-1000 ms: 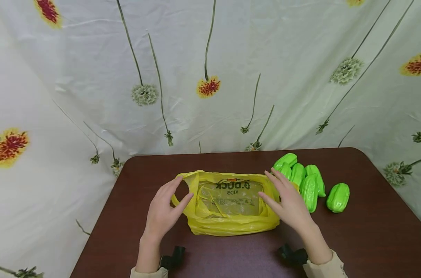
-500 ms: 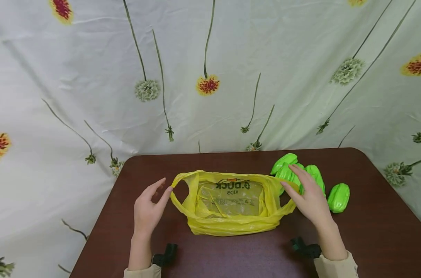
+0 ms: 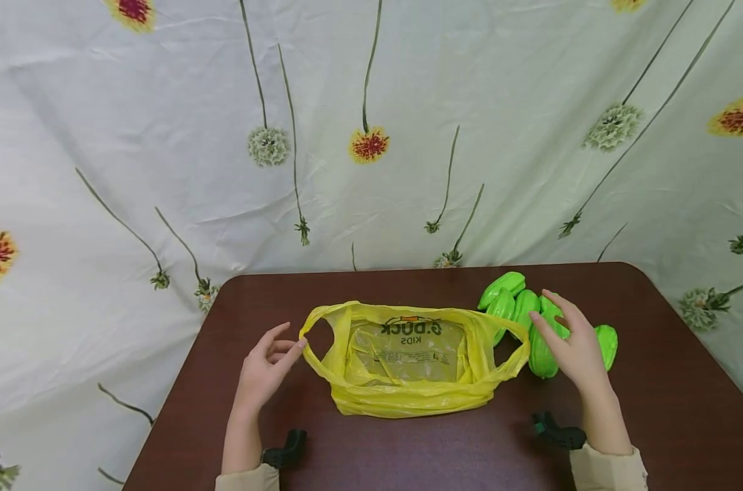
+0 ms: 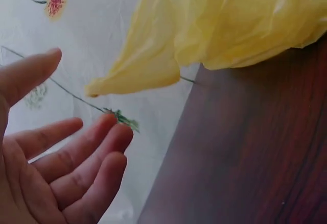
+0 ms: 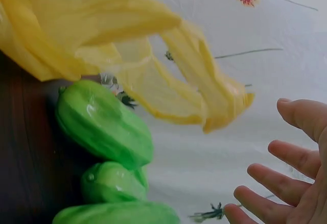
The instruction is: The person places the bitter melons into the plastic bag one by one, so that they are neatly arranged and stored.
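Note:
A yellow plastic bag (image 3: 408, 395) stands on the table with its mouth spread and both handle loops out to the sides. Dark lettering shows through its far inner wall. My left hand (image 3: 262, 372) is beside the left loop, thumb and fingers apart; the left wrist view shows a gap between the fingers and the bag (image 4: 245, 25). To the right, my right hand (image 3: 577, 348) hovers by the right loop with fingers spread, holding nothing. It overlaps several bright green ridged vegetables, like chayotes (image 3: 543, 351), partly hiding them. In the right wrist view, green chayotes (image 5: 104, 124) lie below the bag's loop.
The dark brown table (image 3: 408, 450) has rounded far corners. Behind it hangs a white cloth (image 3: 322, 88) printed with flowers. A dark strap-on device is on the left wrist (image 3: 285, 450), another on the right wrist (image 3: 558, 433).
Both hands have moved outward from over the bag's handle loops, the left to the left and the right to the right. The loops now stand spread free of the fingers.

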Available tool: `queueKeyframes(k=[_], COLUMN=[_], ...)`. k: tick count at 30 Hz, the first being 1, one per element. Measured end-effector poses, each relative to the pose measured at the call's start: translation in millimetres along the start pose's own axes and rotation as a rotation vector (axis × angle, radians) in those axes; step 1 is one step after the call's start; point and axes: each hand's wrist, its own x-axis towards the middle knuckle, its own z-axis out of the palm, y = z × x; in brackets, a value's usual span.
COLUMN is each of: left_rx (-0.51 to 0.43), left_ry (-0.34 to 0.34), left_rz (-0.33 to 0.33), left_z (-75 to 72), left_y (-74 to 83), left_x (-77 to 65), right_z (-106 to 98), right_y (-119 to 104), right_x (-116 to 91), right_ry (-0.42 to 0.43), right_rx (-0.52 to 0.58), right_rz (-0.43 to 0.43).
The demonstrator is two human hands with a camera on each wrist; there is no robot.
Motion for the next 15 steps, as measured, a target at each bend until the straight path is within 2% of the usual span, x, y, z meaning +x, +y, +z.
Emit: queueKeyframes(k=[6, 9, 12, 15], left_rx=[-0.108, -0.166, -0.217, -0.253], left_ry=[-0.103, -0.145, -0.183, -0.189], left_rz=[0.01, 0.002, -0.024, -0.036], left_z=[6.3, 10.3, 14.2, 18.7], left_y=[-11.3, -15.6, -15.4, -13.8], left_x=[0.4, -2.5, -6.2, -10.5], right_z=[-10, -11, -6, -1], right_y=[10, 23, 57, 99], right_x=[-1, 0, 4, 11], right_ry=[0.03, 0.047, 0.097, 0.137], right_rx=[0.028, 0.031, -0.019, -0.093], right_rz=[0.04, 0.061, 0.09, 0.108])
